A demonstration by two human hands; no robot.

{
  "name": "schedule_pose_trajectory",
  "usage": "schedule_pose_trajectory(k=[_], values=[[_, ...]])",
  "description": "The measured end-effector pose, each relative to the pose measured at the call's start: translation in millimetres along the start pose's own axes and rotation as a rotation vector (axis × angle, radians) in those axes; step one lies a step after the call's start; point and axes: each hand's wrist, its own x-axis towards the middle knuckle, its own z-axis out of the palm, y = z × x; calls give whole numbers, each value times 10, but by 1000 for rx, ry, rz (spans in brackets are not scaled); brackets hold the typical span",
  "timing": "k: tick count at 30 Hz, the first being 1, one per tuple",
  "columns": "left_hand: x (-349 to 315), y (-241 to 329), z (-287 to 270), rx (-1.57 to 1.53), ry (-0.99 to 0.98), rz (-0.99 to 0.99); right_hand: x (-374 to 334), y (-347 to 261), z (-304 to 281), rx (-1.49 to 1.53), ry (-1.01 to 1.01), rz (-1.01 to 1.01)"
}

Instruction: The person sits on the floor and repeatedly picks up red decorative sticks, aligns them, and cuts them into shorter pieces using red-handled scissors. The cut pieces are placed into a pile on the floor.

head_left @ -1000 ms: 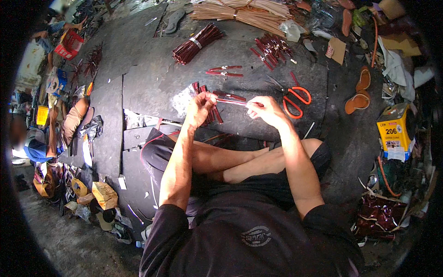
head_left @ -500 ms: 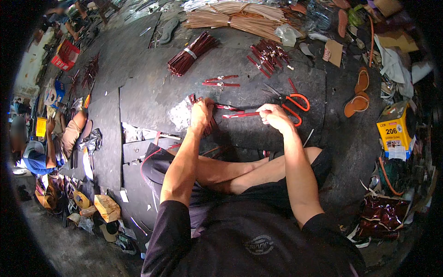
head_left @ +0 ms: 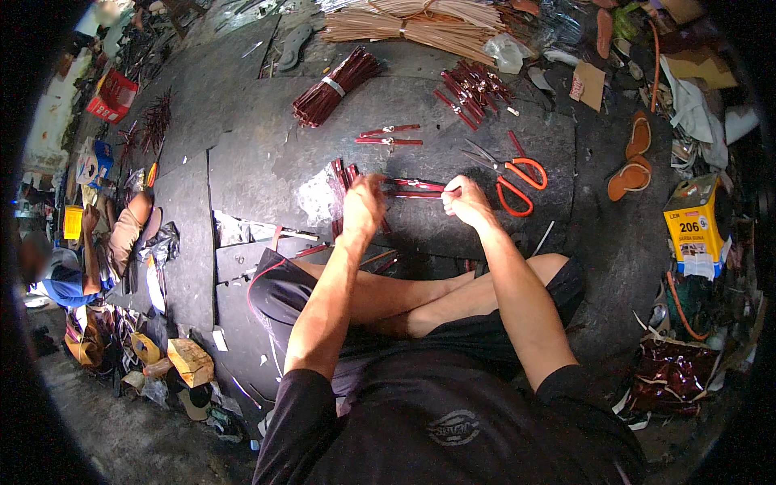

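Note:
My right hand point(head_left: 467, 200) is closed on the right end of a thin, glossy dark red strap point(head_left: 414, 195). Close to that strap's other end is my left hand point(head_left: 365, 202), its fingers curled and smeared, so its grip is unclear. Just beyond lies a second red strap point(head_left: 414, 183) with a small shiny fitting. Beneath and around my left hand are several loose red straps point(head_left: 340, 171), next to crumpled clear plastic point(head_left: 317, 199). Two straps point(head_left: 390, 141) with shiny fittings lie farther off. Scissors point(head_left: 516, 179) with orange handles rest right of my right hand.
A tied bundle of red straps point(head_left: 335, 87) and a loose pile of fitted straps point(head_left: 477, 90) lie beyond. Pale strips point(head_left: 404, 31) are stacked at the back. Brown sandals point(head_left: 629, 179) and a yellow box point(head_left: 692, 222) stand right. Another person point(head_left: 69, 271) sits left.
My right hand has moved left and a little toward me with the red strap, so the strap now lies nearer my left hand. My left hand has shifted slightly right.

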Motion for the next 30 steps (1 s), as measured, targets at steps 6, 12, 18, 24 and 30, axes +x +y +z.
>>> schedule_pose_trajectory(k=[6,12,18,24,30], values=[[-385,357,173,216,-214,124,46,206,53,154,67,-20],[-537,235,314,295,-295,96,-84,186,204,-354,338,-251],[-570,230,363,266,-262,100,-195,132,194,-252,360,-393],[-568,264,382,267,-268,79,-52,380,244,-327,504,-516],[-594,251,400,298,-275,37,-60,374,224,-440,488,-494]])
